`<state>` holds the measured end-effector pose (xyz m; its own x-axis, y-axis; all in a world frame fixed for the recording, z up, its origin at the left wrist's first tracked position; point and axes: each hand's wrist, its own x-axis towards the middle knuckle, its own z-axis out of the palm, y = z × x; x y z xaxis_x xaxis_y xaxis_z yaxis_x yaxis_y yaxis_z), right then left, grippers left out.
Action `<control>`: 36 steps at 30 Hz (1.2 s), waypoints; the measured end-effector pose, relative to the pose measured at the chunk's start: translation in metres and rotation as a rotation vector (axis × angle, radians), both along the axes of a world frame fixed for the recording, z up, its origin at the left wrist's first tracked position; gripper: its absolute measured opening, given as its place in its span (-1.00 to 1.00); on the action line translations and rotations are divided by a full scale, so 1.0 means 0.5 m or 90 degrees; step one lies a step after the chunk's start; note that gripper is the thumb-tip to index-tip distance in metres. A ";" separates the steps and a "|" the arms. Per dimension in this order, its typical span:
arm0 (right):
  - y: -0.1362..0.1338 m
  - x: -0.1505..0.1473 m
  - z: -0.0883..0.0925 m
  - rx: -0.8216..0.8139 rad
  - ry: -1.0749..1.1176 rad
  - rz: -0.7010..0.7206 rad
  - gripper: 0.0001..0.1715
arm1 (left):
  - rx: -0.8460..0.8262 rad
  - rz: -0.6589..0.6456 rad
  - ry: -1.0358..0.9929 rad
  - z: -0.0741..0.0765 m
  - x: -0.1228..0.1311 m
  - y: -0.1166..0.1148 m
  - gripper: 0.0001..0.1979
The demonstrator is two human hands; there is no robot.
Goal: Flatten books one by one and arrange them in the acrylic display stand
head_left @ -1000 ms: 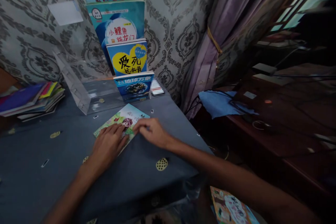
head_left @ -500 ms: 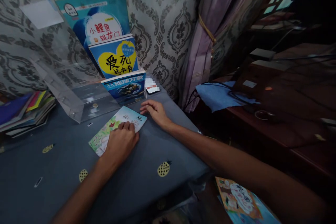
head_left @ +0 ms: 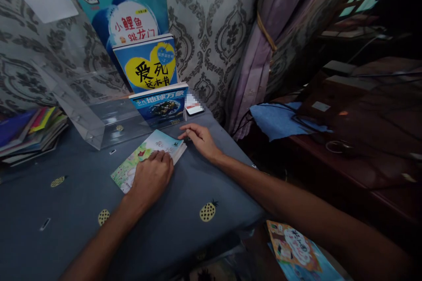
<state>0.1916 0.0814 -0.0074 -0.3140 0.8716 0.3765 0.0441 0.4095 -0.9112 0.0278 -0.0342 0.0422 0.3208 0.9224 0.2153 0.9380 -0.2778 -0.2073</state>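
A table under a grey-blue cloth printed with yellow pineapples carries everything, and a small book lies flat on it, its right edge showing lifted pages. Taking that book as the clock's centre, a clear stand rests from eleven to one o'clock, an untidy stack of books between nine and ten, and a flat, partly pixelated object between one and two.

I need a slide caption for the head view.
Left hand on a book, right hand by its corner, near a clear stand.
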 end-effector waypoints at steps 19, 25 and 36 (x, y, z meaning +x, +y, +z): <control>-0.048 0.006 0.024 0.164 -0.351 -0.031 -0.65 | -0.126 0.119 -0.024 0.032 -0.042 0.002 -0.69; -0.044 0.007 0.026 0.157 -0.375 -0.053 -0.66 | -0.181 0.216 -0.011 0.040 -0.083 0.008 -0.61; -0.010 0.007 0.010 0.184 -0.331 0.033 -0.63 | -0.195 0.241 0.042 0.061 -0.074 0.001 -0.53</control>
<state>0.1948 0.0763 -0.0025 -0.5604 0.7353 0.3811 0.4281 0.6511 -0.6267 -0.0093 -0.0335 0.0725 -0.0461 0.9946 -0.0928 0.9725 0.0235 -0.2319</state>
